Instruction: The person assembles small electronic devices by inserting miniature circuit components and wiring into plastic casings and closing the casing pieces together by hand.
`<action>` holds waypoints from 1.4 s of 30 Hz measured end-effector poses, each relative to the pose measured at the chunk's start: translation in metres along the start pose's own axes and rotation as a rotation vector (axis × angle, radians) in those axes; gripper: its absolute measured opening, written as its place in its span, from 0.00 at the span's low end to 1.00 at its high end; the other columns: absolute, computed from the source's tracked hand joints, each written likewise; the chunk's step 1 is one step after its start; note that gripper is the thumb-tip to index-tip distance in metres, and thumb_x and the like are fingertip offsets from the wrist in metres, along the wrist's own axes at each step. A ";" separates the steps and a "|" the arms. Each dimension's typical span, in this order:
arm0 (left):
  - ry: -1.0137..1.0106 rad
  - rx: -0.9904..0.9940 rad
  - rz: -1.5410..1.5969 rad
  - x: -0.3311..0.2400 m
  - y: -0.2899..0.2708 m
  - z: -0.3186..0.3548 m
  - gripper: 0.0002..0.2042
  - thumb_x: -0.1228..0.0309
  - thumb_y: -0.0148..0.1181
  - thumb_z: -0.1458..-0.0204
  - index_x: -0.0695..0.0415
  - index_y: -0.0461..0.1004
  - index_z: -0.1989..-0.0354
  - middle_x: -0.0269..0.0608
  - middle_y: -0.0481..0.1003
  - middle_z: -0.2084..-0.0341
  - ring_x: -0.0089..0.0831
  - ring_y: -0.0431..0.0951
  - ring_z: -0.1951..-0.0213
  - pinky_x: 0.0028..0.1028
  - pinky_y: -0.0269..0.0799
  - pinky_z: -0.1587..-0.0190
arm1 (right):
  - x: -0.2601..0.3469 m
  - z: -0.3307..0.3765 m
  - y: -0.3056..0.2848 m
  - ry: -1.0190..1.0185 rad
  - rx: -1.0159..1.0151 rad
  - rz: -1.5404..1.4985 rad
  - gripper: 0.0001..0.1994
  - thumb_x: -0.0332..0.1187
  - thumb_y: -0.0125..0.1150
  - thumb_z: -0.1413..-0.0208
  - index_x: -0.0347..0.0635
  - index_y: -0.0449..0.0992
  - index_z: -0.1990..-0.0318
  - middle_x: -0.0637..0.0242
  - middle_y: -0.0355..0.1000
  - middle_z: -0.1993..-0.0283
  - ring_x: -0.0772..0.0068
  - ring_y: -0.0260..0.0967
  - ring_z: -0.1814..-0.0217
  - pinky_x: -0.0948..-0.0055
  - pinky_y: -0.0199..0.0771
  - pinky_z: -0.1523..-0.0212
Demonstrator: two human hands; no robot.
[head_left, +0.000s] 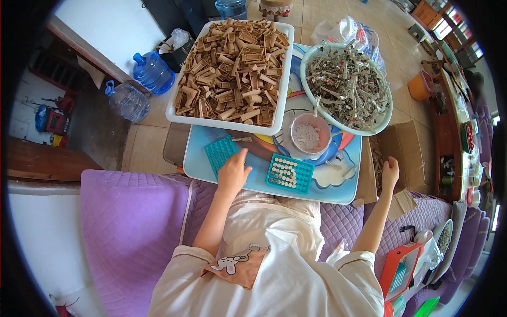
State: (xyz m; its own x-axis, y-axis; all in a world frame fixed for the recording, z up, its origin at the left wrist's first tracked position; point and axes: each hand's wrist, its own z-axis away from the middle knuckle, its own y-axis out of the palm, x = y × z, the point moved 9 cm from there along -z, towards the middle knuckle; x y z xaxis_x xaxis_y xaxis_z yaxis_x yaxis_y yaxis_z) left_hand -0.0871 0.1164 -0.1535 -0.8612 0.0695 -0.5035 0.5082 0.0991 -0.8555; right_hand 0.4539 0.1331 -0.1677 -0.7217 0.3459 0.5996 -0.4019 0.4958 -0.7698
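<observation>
My left hand [234, 171] is over the near edge of the small table [338, 193], index finger and thumb apart and nothing visible between them. Beside it lies a teal grid tray [217, 151], its cells seemingly unfilled. A second teal tray [303, 182], right of the first, has several rows of small round whitish pieces [282, 171] in its cells. Out past the table's right side, my right hand [391, 170] is raised by an open cardboard box [409, 153]. Its fingers are curled together; whatever they may hold is too small to make out.
A white tub [289, 68] heaped with brown trough-shaped pieces stands at the table's back left. Right of it is a pale green basin [390, 108] of tangled strips. A pink-lined bowl [323, 138] of whitish bits sits nearer. Blue water jugs [154, 74] stand on the floor at left.
</observation>
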 end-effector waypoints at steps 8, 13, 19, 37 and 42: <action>0.233 0.056 0.184 -0.025 0.013 -0.009 0.07 0.71 0.57 0.59 0.57 0.70 0.70 0.40 0.71 0.74 0.38 0.72 0.71 0.30 0.69 0.71 | 0.171 0.033 -0.025 -0.222 -0.126 -0.537 0.08 0.22 0.48 0.53 0.37 0.71 0.64 0.66 0.70 0.68 0.78 0.65 0.68 0.80 0.65 0.67; 0.212 -0.042 0.340 -0.035 -0.017 0.001 0.06 0.70 0.58 0.58 0.58 0.71 0.73 0.40 0.71 0.80 0.37 0.72 0.77 0.28 0.67 0.75 | 0.324 0.094 0.026 -0.649 0.283 -0.516 0.07 0.21 0.50 0.56 0.37 0.71 0.68 0.60 0.69 0.71 0.68 0.68 0.71 0.76 0.67 0.70; 0.428 -0.214 0.181 -0.057 -0.066 0.030 0.11 0.64 0.58 0.59 0.57 0.66 0.80 0.37 0.65 0.89 0.34 0.67 0.85 0.30 0.61 0.83 | 0.417 0.128 0.091 -0.812 0.513 -0.627 0.05 0.25 0.51 0.56 0.38 0.70 0.70 0.58 0.69 0.73 0.56 0.67 0.73 0.68 0.68 0.71; 0.309 0.354 0.469 -0.033 -0.106 0.008 0.11 0.63 0.57 0.55 0.58 0.68 0.78 0.40 0.69 0.86 0.29 0.69 0.83 0.24 0.62 0.80 | 0.491 0.142 0.178 -0.971 0.472 -0.307 0.05 0.30 0.51 0.55 0.40 0.71 0.72 0.60 0.68 0.73 0.57 0.66 0.68 0.64 0.68 0.66; 0.089 0.564 0.438 -0.028 -0.109 -0.014 0.13 0.63 0.58 0.56 0.61 0.67 0.76 0.41 0.71 0.84 0.33 0.72 0.81 0.28 0.64 0.78 | 0.510 0.157 0.194 -1.162 0.220 -0.101 0.02 0.29 0.51 0.59 0.43 0.69 0.77 0.66 0.66 0.74 0.65 0.66 0.67 0.67 0.68 0.68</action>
State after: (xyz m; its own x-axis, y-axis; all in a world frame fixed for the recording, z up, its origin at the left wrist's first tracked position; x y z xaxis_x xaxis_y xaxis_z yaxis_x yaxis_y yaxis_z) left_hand -0.1177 0.1173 -0.0445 -0.5632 0.0687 -0.8234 0.7038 -0.4822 -0.5216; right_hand -0.0806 0.2811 -0.0451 -0.7146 -0.6736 0.1887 -0.4924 0.2928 -0.8197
